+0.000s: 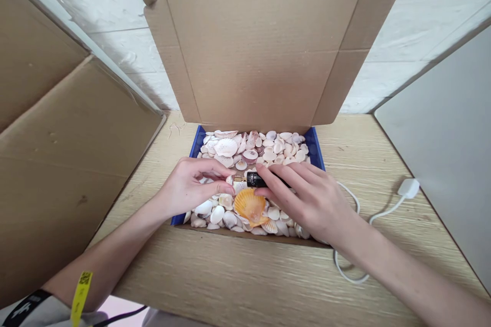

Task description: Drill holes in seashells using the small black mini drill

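My left hand (199,184) pinches a small white seashell (229,180) between thumb and fingers. My right hand (303,191) grips a black mini drill (254,180) with a brass-coloured chuck, which points left at the shell. The chuck end is at or very close to the shell; contact is too small to make out. Both hands are over an open cardboard box (315,148) with blue sides, filled with many pale shells (226,147). An orange scallop shell (250,205) lies just below the drill. My right hand hides part of the drill's body.
The box's raised cardboard lid (264,46) stands behind. A white cable (358,280) with a white plug (408,188) lies on the wooden table (215,265) at the right. A cardboard panel (76,148) rises on the left, and a grey panel (441,127) on the right.
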`<action>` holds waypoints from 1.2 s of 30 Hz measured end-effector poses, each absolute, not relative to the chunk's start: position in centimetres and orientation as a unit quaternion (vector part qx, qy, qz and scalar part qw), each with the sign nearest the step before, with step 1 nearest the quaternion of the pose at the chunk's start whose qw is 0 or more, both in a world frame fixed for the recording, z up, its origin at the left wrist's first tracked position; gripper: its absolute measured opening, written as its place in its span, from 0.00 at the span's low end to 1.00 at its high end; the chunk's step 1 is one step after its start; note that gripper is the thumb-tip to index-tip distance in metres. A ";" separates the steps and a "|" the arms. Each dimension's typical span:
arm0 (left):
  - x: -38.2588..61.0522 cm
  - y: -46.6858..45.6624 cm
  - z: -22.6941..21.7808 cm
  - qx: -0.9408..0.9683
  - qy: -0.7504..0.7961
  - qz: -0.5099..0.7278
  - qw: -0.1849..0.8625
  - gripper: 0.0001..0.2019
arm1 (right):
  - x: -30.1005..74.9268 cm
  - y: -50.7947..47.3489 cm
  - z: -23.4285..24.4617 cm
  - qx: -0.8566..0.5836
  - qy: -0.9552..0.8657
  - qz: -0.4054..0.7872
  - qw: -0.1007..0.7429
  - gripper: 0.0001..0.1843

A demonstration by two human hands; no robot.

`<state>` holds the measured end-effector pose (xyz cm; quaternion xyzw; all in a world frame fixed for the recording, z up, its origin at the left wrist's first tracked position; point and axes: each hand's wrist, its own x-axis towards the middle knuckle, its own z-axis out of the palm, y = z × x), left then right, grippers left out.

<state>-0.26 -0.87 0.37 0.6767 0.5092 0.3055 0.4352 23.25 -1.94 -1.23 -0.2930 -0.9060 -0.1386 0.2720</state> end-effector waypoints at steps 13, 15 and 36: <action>-0.5 -0.9 0.3 0.706 0.494 0.306 0.404 0.07 | 23.2 -2.0 -1.4 -0.295 -0.912 -0.110 0.264 0.17; -0.6 -0.9 0.2 0.710 0.482 0.318 0.402 0.08 | 23.2 -2.0 -1.4 -0.293 -0.913 -0.105 0.265 0.17; -0.3 -0.8 0.4 0.666 0.468 0.352 0.463 0.07 | 23.3 -1.9 -1.4 -0.301 -0.900 -0.089 0.304 0.17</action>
